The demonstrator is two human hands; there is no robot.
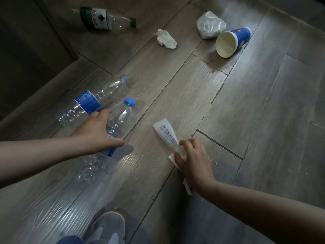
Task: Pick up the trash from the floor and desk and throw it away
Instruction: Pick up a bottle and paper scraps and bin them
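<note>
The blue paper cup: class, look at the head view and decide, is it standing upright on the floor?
No, the blue paper cup lies on its side on the floor, its open mouth toward the camera.

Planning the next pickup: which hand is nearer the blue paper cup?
Right. The right hand, holding a paper wrapper, lies below the cup in frame; the left hand, gripping a blue-capped bottle, is farther, lower left.
</note>
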